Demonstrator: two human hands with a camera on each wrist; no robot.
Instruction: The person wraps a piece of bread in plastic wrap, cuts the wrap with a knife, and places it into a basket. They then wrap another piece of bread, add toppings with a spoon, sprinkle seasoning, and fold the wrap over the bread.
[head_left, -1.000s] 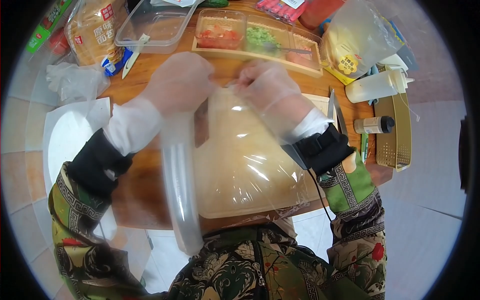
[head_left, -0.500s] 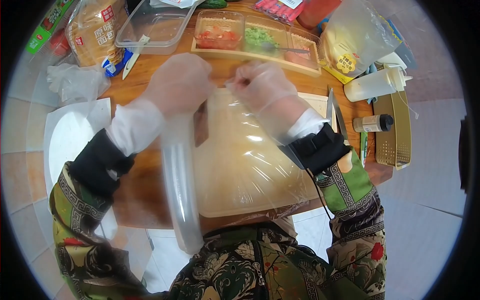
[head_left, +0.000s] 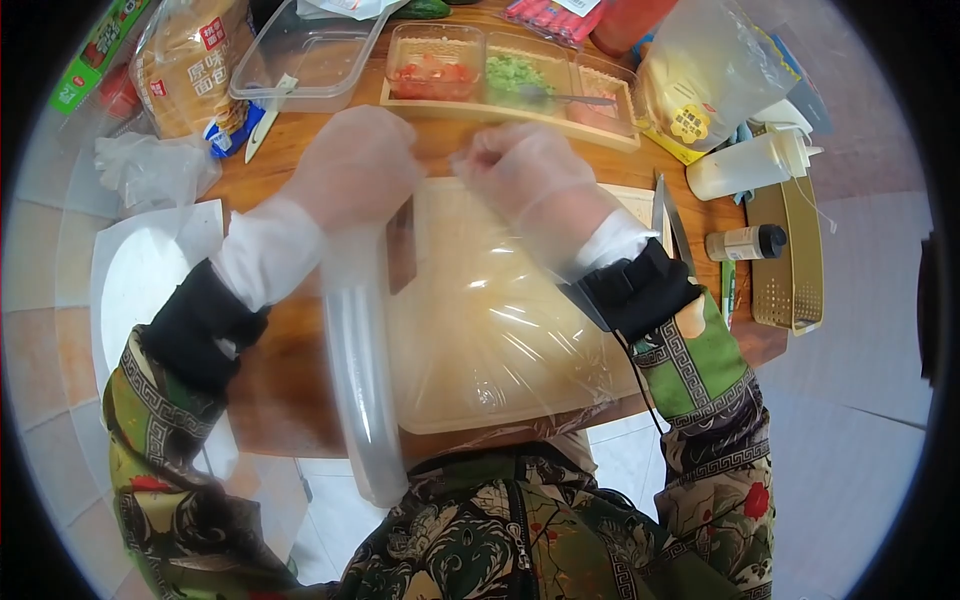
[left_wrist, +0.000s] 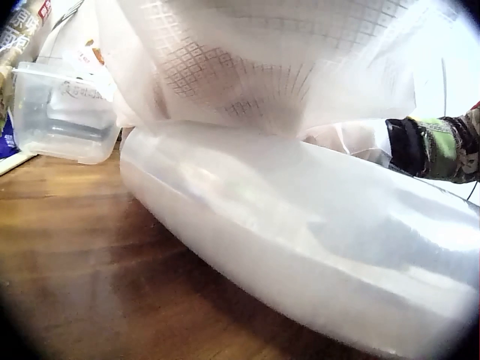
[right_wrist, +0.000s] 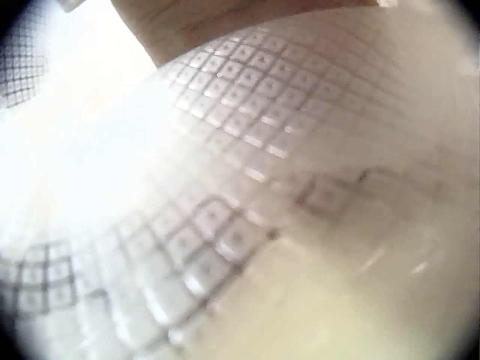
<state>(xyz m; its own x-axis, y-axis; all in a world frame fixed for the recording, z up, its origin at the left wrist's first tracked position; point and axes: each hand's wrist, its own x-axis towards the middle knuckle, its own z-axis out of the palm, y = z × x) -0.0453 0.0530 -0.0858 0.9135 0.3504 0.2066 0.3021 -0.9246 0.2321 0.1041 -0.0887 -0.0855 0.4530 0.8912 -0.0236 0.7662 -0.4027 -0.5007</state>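
A long roll of clear film (head_left: 362, 370) lies along the left side of a pale cutting board (head_left: 425, 415), with a shiny, creased sheet of film (head_left: 500, 310) over the board. My left hand (head_left: 355, 165), in a translucent glove, is curled round the roll's far end; its fingertips are hidden. The left wrist view has the gloved hand (left_wrist: 225, 67) against the roll (left_wrist: 285, 217). Beyond the board's far edge, my gloved right hand (head_left: 535, 180) has curled fingers pinching the film. Textured glove plastic (right_wrist: 240, 90) fills much of the right wrist view, blurred.
Along the back stand bagged bread (head_left: 195, 75), a clear tub (head_left: 305, 65) and a wooden tray (head_left: 560, 120) with chopped food. To the right are a knife (head_left: 675, 225), a squeeze bottle (head_left: 740, 168), a spice jar (head_left: 745, 243) and a basket (head_left: 787, 280). White paper (head_left: 145, 270) lies left.
My right hand has shifted slightly left, and the creases and glints in the film over the board have changed. The left hand and the roll have barely moved.
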